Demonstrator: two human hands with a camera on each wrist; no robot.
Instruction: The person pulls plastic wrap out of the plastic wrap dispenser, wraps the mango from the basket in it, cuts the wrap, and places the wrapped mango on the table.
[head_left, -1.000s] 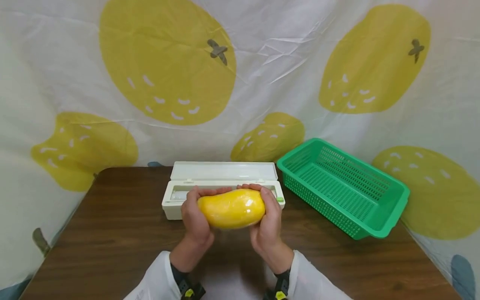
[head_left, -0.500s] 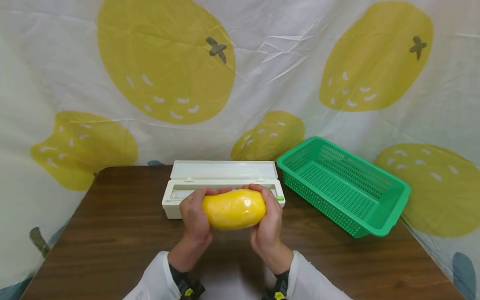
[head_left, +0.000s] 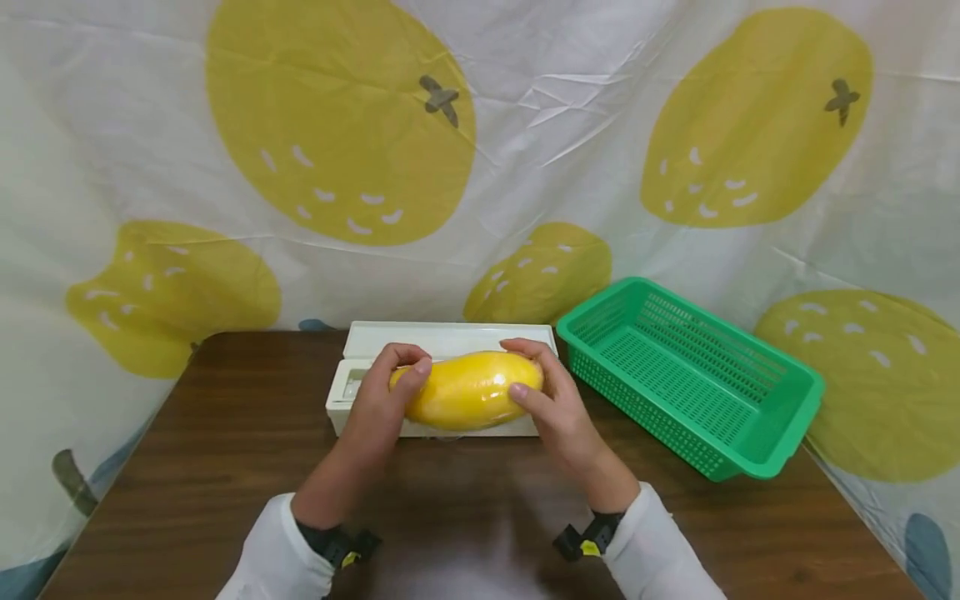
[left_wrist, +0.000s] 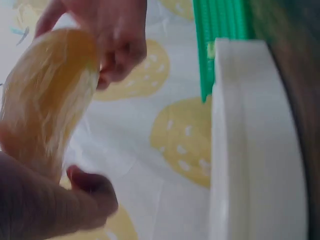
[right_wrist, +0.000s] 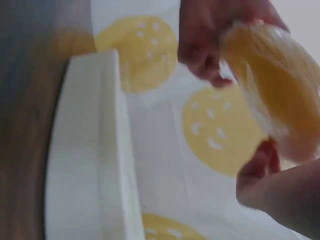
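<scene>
A long yellow mango (head_left: 468, 392) in clear plastic film is held crosswise between both hands, above the front of a white cling film dispenser (head_left: 343, 417). At its left end my left hand (head_left: 378, 404) grips it, thumb on top. My right hand (head_left: 562, 408) holds the other end, its thumb pressed on the near upper side. Wrinkled, shiny film shows on the underside of the mango (left_wrist: 52, 95) in the left wrist view. From the right wrist, loose-looking film edges the mango (right_wrist: 280, 75). The dispenser's lid (head_left: 450, 335) is raised; the mango hides most of its inside.
A green perforated plastic basket (head_left: 690, 383) stands to the right of the dispenser on the dark wooden table (head_left: 225, 467). Behind the table hangs a white cloth (head_left: 555, 150) printed with yellow fruit.
The hands have lifted the mango slightly and moved it forward over the dispenser. Their grip has turned: both thumbs now show on the mango, and the wrists are farther apart.
</scene>
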